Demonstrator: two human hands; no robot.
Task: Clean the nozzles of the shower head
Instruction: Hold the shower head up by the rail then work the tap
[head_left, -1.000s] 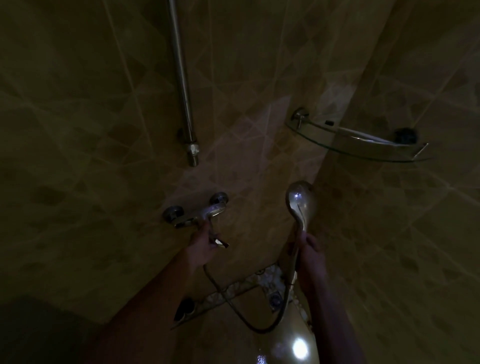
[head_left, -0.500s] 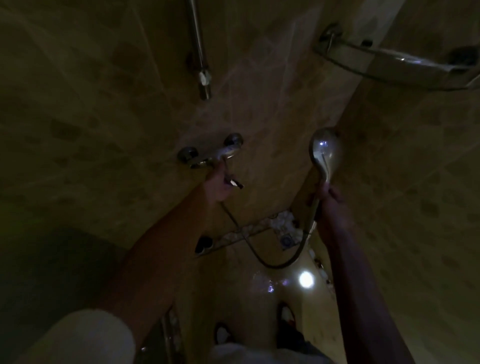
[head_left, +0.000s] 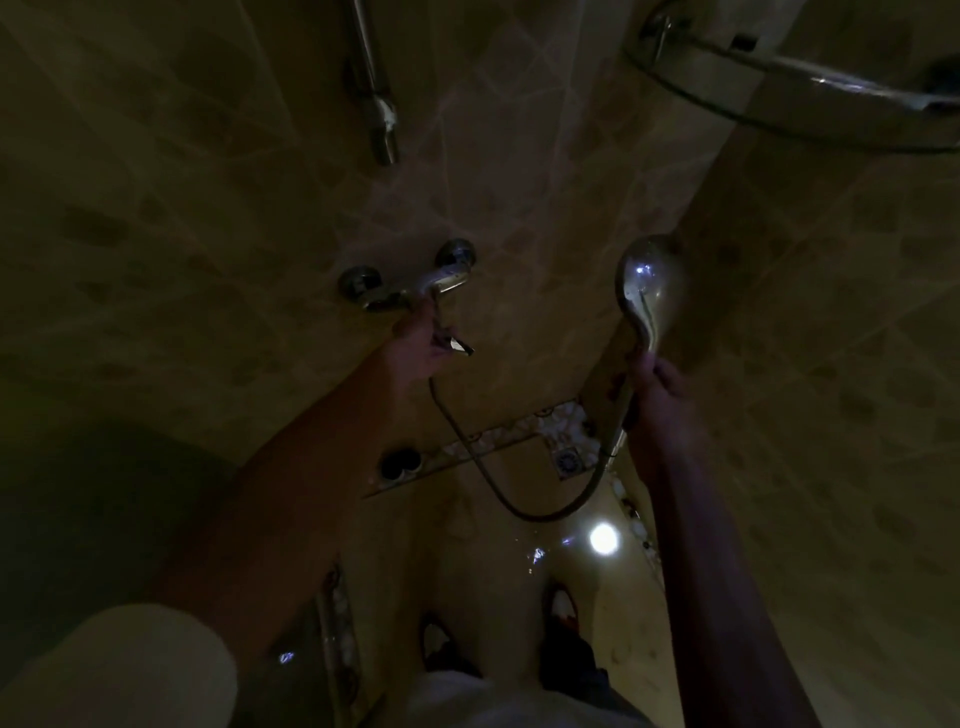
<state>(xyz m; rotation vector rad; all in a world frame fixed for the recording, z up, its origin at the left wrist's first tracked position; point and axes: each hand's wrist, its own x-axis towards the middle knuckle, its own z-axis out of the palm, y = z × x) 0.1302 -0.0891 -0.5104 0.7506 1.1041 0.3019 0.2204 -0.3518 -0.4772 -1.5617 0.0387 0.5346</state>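
The scene is very dim. A chrome shower head (head_left: 649, 280) is held upright at right of centre, its rounded back toward me, so the nozzles are hidden. My right hand (head_left: 662, 395) is closed around its handle. A hose (head_left: 524, 512) loops down from the handle and back up to the wall mixer tap (head_left: 415, 286). My left hand (head_left: 423, 345) reaches up to the tap and grips its lever just below the tap body.
A vertical chrome rail (head_left: 376, 93) ends above the tap. A glass corner shelf (head_left: 789, 88) with a metal rail juts out at top right. Below lie the tiled floor, a drain (head_left: 566, 460), a bright light reflection (head_left: 602, 538) and my feet.
The view has tilted down, so tap, rail and shelf sit higher in frame and my feet have appeared. Both hands keep their holds on the tap lever and the shower head handle.
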